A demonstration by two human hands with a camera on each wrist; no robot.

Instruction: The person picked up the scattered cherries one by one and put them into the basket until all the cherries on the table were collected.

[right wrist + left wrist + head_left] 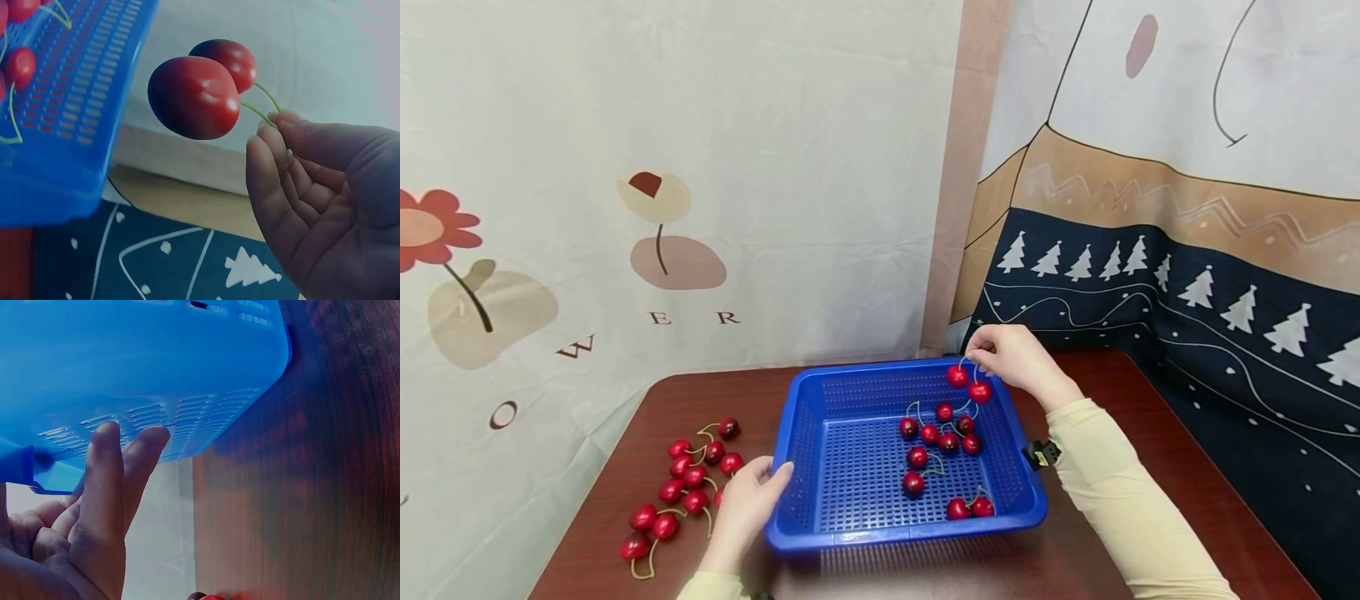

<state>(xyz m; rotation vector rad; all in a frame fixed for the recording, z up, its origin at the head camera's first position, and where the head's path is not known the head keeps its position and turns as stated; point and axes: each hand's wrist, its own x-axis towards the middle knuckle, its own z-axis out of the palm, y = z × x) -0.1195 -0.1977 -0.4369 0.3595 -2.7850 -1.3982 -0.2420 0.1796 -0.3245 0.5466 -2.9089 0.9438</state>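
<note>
A blue plastic basket (910,533) with slotted walls stands on the table in the head view. At its left side my left hand (743,507) grips the rim, thumb above; in the left wrist view, fingers (103,481) lie against the outer wall. Over the far right corner, my right hand (1011,357) pinches the thin green stems of a cherry pair (980,392). Both red cherries (197,97) hang from the fingertips in the right wrist view. Several more cherries (949,442) with joined stems lie in the right half of the basket.
Left of the basket, a loose group of cherries (694,477) lies on the dark reddish-brown table (655,408). Behind the table hangs a pale printed cloth (820,208), and a navy cloth with white trees (1075,292) covers the right side.
</note>
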